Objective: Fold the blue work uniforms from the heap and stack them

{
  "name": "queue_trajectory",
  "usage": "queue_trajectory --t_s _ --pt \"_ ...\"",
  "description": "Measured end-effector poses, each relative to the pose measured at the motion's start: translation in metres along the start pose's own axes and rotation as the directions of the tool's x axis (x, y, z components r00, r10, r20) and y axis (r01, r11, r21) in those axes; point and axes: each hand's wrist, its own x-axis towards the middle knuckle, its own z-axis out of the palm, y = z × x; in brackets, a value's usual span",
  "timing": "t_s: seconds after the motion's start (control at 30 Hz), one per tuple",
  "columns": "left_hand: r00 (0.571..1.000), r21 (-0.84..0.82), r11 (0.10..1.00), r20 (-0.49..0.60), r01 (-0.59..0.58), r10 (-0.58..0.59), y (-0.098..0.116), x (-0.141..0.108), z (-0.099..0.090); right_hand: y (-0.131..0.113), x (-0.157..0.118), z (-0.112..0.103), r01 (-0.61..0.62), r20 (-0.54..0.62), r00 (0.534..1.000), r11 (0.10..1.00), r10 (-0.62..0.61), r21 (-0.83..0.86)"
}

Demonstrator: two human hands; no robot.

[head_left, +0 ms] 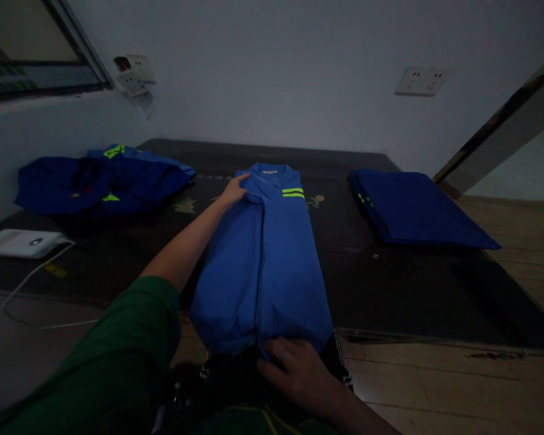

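Note:
A light blue garment [290,260] with two yellow-green stripes lies lengthwise on the dark table [390,290], its collar at the far end and its lower edge hanging over the near edge. My left hand [236,188] rests on the garment's upper left part near the collar, fingers apart. At the lower edge, my right hand [294,368], with a ring on one finger, pinches the fabric near the middle opening.
Crumpled blue clothes [104,181] with yellow-green patches lie at the left. A folded dark blue garment [426,208] lies at the right. A white device [20,243] with a cable sits at the left edge. Sockets [419,81] are on the wall behind.

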Motion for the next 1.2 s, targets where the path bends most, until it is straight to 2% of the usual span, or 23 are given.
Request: queue_trajectory --t_s 0.1,0.23,0.33,0.4,0.47,0.57,0.63,0.73,0.83,0.93,1.07,1.2 --pt "1.0 0.101 0.995 0.0 -0.025 0.025 0.001 0.004 -0.003 -0.001 -0.001 0.004 -0.006 0.008 1.0 1.0 0.006 -0.002" --pt "0.998 0.405 0.912 0.038 -0.061 0.05 -0.003 -0.006 -0.01 0.003 -0.003 -0.002 -0.052 0.16 0.987 0.99 0.031 0.128" --pt "0.989 0.561 0.816 0.036 -0.141 0.146 -0.004 -0.025 -0.013 0.014 -0.002 -0.028 -0.07 0.221 0.975 0.933 -0.01 0.353" --pt "0.964 0.596 0.761 0.101 -0.255 0.244 -0.004 -0.039 -0.013 0.028 0.005 -0.056 -0.126 0.23 0.973 0.868 0.013 0.481" --pt "0.933 0.618 0.702 0.187 -0.354 0.306 -0.003 -0.05 -0.012 0.05 0.02 -0.084 -0.182 0.23 0.971 0.822 0.064 0.539" --pt "0.929 0.646 0.669 0.219 -0.368 0.299 -0.005 -0.058 -0.011 0.095 0.061 -0.107 -0.163 0.158 0.983 0.831 0.092 0.531" --pt "0.937 0.663 0.663 0.219 -0.348 0.273 -0.007 -0.057 -0.01 0.131 0.097 -0.104 -0.127 0.105 0.991 0.871 0.087 0.474" --pt "0.936 0.675 0.649 0.227 -0.35 0.269 -0.005 -0.053 -0.011 0.183 0.157 -0.08 -0.123 0.084 0.991 0.956 0.104 0.267" --pt "0.922 0.687 0.619 0.223 -0.38 0.318 0.003 -0.05 -0.015 0.225 0.208 -0.054 -0.125 0.162 0.98 0.992 0.119 0.026" --pt "0.892 0.678 0.591 0.243 -0.437 0.38 0.009 -0.051 -0.019 0.256 0.238 -0.042 -0.015 0.27 0.962 0.995 0.041 -0.097" --pt "0.869 0.6 0.631 0.283 -0.491 0.407 0.005 -0.06 -0.02 0.286 0.255 -0.05 0.076 0.352 0.934 0.996 -0.058 -0.038" --pt "0.871 0.503 0.713 0.328 -0.489 0.367 0.001 -0.071 -0.013 0.304 0.259 -0.057 0.077 0.374 0.913 0.969 -0.162 0.233"
